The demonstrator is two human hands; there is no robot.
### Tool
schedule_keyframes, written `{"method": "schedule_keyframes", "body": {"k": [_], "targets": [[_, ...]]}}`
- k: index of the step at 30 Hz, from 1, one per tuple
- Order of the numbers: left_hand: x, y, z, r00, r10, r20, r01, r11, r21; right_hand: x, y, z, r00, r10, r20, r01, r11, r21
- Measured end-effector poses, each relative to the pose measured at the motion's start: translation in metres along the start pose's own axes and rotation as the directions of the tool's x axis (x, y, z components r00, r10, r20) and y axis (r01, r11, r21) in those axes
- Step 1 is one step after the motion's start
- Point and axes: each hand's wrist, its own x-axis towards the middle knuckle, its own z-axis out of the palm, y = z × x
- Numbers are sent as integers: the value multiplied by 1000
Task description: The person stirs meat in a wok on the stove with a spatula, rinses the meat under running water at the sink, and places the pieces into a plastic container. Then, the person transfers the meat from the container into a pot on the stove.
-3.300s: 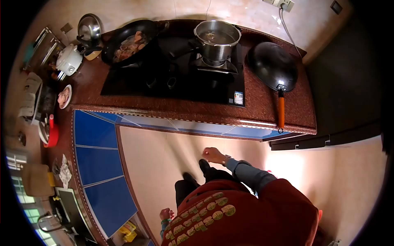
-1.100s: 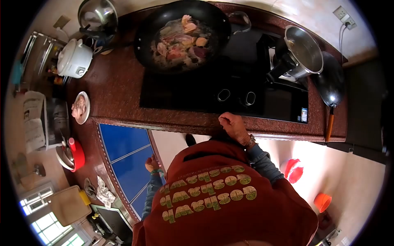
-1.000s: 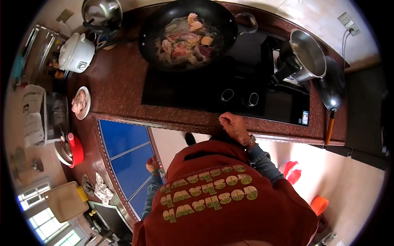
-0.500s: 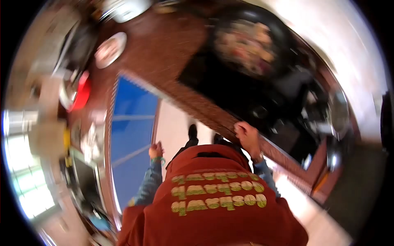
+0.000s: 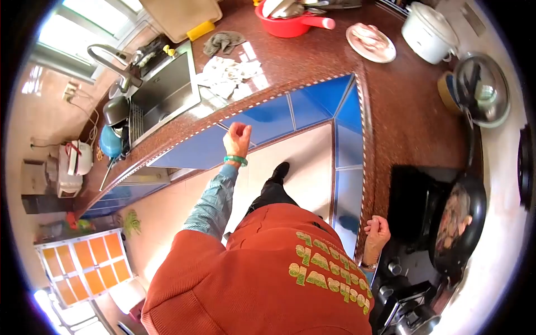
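My left hand (image 5: 237, 139), with a green bangle at its wrist, hangs over the floor in front of the blue cabinets (image 5: 273, 118). Its fingers curl into a loose fist and I see nothing in them. My right hand (image 5: 378, 237) is by the counter edge beside the black stove (image 5: 410, 195), also loosely closed with no object showing. Whether it touches the counter I cannot tell. To its right, a black wok (image 5: 479, 215) on the stove contains pieces of food (image 5: 453, 218).
Along the brown counter (image 5: 312, 61) are a sink (image 5: 167, 92), a white cloth (image 5: 228, 75), a grey rag (image 5: 223, 42), a red ladle-shaped basin (image 5: 285, 25), a plate of raw meat (image 5: 371, 43), a white pot (image 5: 429, 33) and a glass lid (image 5: 487, 92).
My view has swung left, away from the stove and toward the sink. The left hand is now raised farther forward over the floor. My right hand still stays near the stove's edge.
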Motion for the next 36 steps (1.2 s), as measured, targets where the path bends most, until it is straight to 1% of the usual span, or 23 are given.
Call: {"method": "schedule_keyframes", "body": {"k": [2,3,8,10,11,13,14,15,17,18,20,21,22,23,24,26,27,29,30,32,34,35,36], "targets": [[45,-6,-6,999,7,-40,-7,1000,13,12,-4,28,998,61,23,-60,997,-48],[70,-14,-8,985,136,-109,-125,987,102,19,-1,45,996,80,42,-78,996,-44],[179,-24,-24,959,277,-66,-231,894,385,47,-34,156,989,88,121,-86,996,-26],[212,-26,-16,984,175,-26,-146,884,445,56,-59,202,955,74,286,-71,997,-19],[224,-27,-7,997,73,27,-74,790,608,58,-69,219,949,76,306,-71,997,-26],[241,-23,10,959,-174,225,-31,721,692,65,-86,247,913,42,407,-20,998,-58],[244,-23,21,973,-91,213,-88,706,703,71,-88,256,903,36,429,-10,998,-63],[247,-10,24,939,-89,333,-135,794,593,79,-88,263,896,-22,444,70,993,-92],[222,-2,47,953,98,288,-152,973,172,102,-90,279,876,-146,460,238,960,-148],[208,5,56,926,290,244,-294,956,-20,116,-93,293,873,-229,431,292,953,-85],[179,50,49,876,56,479,198,864,-462,139,-126,321,866,-221,449,260,965,-25],[161,50,56,873,199,446,72,851,-521,147,-143,334,857,-204,474,197,978,64],[145,51,66,805,295,515,123,766,-631,151,-157,355,869,-193,456,77,962,261],[134,54,68,751,428,503,20,747,-665,157,-163,371,835,-264,483,172,959,226],[112,44,94,839,276,469,164,694,-701,165,-165,382,803,-324,501,264,946,188],[135,52,16,633,268,726,534,529,-660,168,-163,399,744,-386,545,341,921,186],[140,44,2,651,252,716,526,531,-665,163,-167,407,715,-353,604,278,936,217],[140,27,-25,738,213,640,195,841,-505,151,-177,419,662,-362,657,289,931,222],[141,18,-48,815,199,545,90,885,-457,152,-171,430,648,-360,671,280,932,230],[141,-16,-92,966,217,139,-188,962,-197,169,-153,455,752,-416,512,469,883,29],[150,-44,-158,984,112,-137,-121,991,-56,169,-158,473,727,-495,476,528,846,75],[152,-67,-193,969,32,-246,-28,999,19,164,-165,481,616,-620,486,697,717,30],[152,-105,-226,929,102,-357,-19,973,228,158,-170,489,485,-717,500,832,554,-13]]}}
